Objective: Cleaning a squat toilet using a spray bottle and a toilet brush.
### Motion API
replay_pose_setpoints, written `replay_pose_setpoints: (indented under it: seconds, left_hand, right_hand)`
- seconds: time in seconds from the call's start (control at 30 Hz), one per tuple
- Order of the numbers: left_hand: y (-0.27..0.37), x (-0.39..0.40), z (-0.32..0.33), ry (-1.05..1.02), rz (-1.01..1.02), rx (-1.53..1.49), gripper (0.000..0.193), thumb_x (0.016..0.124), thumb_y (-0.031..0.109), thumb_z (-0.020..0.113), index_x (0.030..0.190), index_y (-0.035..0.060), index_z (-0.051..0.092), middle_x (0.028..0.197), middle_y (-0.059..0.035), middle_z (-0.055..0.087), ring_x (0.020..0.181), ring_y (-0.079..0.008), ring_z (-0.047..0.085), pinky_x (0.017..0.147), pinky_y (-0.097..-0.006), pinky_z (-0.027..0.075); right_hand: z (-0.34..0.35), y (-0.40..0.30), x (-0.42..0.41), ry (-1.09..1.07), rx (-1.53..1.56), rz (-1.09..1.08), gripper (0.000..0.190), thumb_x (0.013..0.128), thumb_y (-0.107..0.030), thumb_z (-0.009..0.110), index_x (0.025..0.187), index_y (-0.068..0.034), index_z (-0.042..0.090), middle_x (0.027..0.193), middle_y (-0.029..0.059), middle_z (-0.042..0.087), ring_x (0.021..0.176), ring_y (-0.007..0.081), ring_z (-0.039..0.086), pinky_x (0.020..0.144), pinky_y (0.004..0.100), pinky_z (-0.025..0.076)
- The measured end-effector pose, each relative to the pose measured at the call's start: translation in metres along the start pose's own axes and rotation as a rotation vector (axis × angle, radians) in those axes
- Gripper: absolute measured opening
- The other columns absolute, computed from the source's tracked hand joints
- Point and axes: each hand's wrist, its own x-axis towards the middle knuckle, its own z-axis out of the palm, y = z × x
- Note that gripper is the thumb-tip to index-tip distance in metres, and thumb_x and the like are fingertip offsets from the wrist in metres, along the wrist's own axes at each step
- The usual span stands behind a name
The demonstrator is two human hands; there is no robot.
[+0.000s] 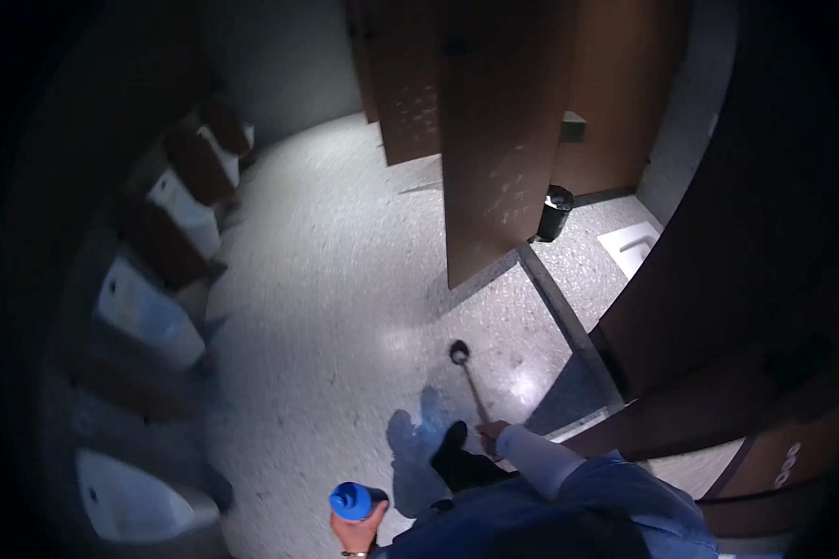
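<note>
My left hand [359, 532], with a bracelet or watchband at the wrist, is wrapped around a bottle with a blue cap [352, 501] at the bottom of the view. To the right, my right hand [491, 434] grips the thin handle of a toilet brush [459, 353]. The brush's dark, rounded head points away from me, low over the speckled floor [307, 300] or on it; which of the two I cannot tell. A dark shoe [453, 437] shows just left of my right hand.
White urinals [150, 314] with brown dividers [161, 241] line the left wall. Brown stall panels [496, 175] stand ahead and right. A black waste bin [554, 213] and a white squat toilet [629, 246] are inside a stall, behind a raised sill [563, 314].
</note>
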Motion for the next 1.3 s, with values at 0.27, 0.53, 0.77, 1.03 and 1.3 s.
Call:
replay_pose_setpoints:
  seconds: [0.27, 0.53, 0.77, 1.03, 1.3]
  left_hand:
    - [0.076, 0.204, 0.158, -0.419, 0.198, -0.026, 0.055, 0.05, 0.013, 0.086, 0.096, 0.001, 0.058, 0.088, -0.0076, 0.063, 0.08, -0.018, 0.061, 0.074, -0.032, 0.05]
    - [0.135, 0.332, 0.293, -0.688, 0.26, 0.056, 0.045, 0.052, 0.017, 0.086, 0.087, 0.0046, 0.061, 0.081, -0.0053, 0.065, 0.074, -0.015, 0.063, 0.07, -0.0308, 0.052]
    - [0.203, 0.422, 0.446, -0.892, 0.499, 0.081, 0.05, 0.052, 0.022, 0.086, 0.09, 0.0045, 0.059, 0.082, -0.0069, 0.065, 0.074, -0.0177, 0.063, 0.069, -0.0321, 0.052]
    - [0.239, 0.489, 0.623, -1.152, 0.614, 0.017, 0.066, 0.053, 0.027, 0.086, 0.105, 0.0033, 0.053, 0.092, -0.0108, 0.063, 0.084, -0.0209, 0.063, 0.077, -0.0342, 0.05]
    - [0.271, 0.488, 0.743, -1.189, 0.524, 0.1, 0.065, 0.052, 0.029, 0.085, 0.103, 0.0016, 0.054, 0.09, -0.0127, 0.063, 0.081, -0.0221, 0.063, 0.074, -0.0345, 0.05]
  right_hand:
    - [-0.145, -0.011, 0.061, 0.437, 0.572, -0.016, 0.026, 0.085, -0.024, 0.057, 0.067, -0.004, 0.055, 0.048, 0.0092, 0.051, 0.041, 0.0232, 0.052, 0.042, 0.0403, 0.043]
    - [-0.185, -0.042, 0.046, 0.524, 0.825, -0.147, 0.019, 0.082, -0.018, 0.061, 0.077, -0.005, 0.049, 0.056, 0.0059, 0.05, 0.043, 0.0193, 0.048, 0.039, 0.0365, 0.041]
    - [-0.225, -0.132, 0.023, 0.595, 0.731, -0.211, 0.02, 0.084, -0.022, 0.059, 0.078, -0.007, 0.048, 0.058, 0.0028, 0.047, 0.046, 0.0146, 0.046, 0.04, 0.0322, 0.04]
    - [-0.291, -0.211, 0.058, 0.548, 1.221, -0.203, 0.019, 0.083, -0.017, 0.06, 0.086, -0.008, 0.044, 0.057, 0.0031, 0.044, 0.044, 0.0136, 0.043, 0.038, 0.0298, 0.039]
    - [-0.381, -0.24, 0.068, 0.623, 1.344, -0.192, 0.015, 0.084, -0.016, 0.057, 0.085, -0.009, 0.044, 0.056, 0.0029, 0.044, 0.04, 0.0139, 0.041, 0.036, 0.0299, 0.037]
